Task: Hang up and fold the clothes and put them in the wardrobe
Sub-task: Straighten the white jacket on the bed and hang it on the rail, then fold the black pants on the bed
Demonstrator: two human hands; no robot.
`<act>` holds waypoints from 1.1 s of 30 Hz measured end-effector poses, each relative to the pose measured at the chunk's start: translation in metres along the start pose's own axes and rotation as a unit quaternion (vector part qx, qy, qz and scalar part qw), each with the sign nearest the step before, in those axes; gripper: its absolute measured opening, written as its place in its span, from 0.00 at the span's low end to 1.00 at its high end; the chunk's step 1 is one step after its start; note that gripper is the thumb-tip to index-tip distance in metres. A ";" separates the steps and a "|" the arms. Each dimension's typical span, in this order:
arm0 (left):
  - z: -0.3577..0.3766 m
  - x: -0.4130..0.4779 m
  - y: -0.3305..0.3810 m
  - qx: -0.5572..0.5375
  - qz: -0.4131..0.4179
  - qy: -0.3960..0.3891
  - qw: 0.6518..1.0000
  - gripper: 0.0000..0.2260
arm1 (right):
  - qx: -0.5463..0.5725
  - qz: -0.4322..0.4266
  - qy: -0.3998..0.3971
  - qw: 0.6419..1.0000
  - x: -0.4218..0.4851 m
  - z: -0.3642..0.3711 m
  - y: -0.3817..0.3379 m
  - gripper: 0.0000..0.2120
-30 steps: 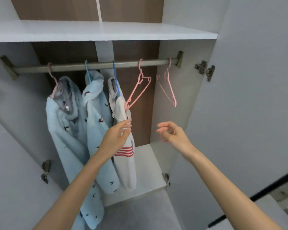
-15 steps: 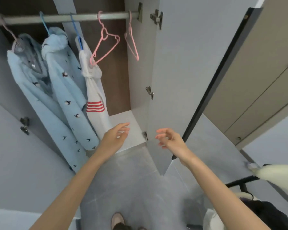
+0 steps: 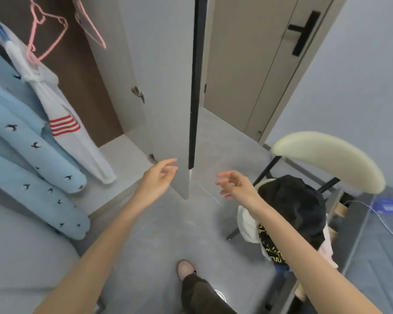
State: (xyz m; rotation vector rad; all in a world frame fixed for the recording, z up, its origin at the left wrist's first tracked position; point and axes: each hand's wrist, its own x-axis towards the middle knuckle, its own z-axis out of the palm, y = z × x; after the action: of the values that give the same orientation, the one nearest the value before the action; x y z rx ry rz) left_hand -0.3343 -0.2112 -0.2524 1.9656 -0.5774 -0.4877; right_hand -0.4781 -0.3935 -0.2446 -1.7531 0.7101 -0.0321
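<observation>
- Two hands were held out empty: the left hand (image 3: 158,177) and the right hand (image 3: 235,185) were loosely spread, with nothing gripped.
- Within the last second the view had been swung down and rightwards from the rail, and the left hand had been taken off the striped white garment (image 3: 64,123), which was left hanging in the wardrobe.
- A pile of clothes (image 3: 290,209) on the chair (image 3: 327,159) was brought just beside the right hand; another garment was judged due for fetching, with pink hangers (image 3: 65,26) still free.
</observation>
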 end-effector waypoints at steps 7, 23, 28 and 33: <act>0.096 -0.029 0.021 0.013 0.032 -0.129 0.991 0.14 | 0.018 0.028 0.135 0.990 -0.089 -0.067 0.075 0.10; 0.320 0.025 0.071 0.098 0.041 -0.245 0.964 0.16 | -0.012 0.118 0.300 0.947 -0.070 -0.247 0.247 0.09; 0.378 0.069 0.074 0.129 -0.002 -0.237 0.963 0.17 | 0.002 0.180 0.266 0.947 -0.001 -0.303 0.294 0.13; 0.414 0.106 0.065 0.151 -0.038 -0.229 0.961 0.18 | -0.002 0.223 0.207 0.953 0.056 -0.332 0.333 0.22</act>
State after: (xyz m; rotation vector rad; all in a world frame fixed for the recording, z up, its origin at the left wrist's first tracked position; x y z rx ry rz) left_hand -0.4939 -0.5918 -0.3816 2.1777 -0.9108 -0.9647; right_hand -0.7042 -0.7525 -0.4546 -1.5659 1.4020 -0.0930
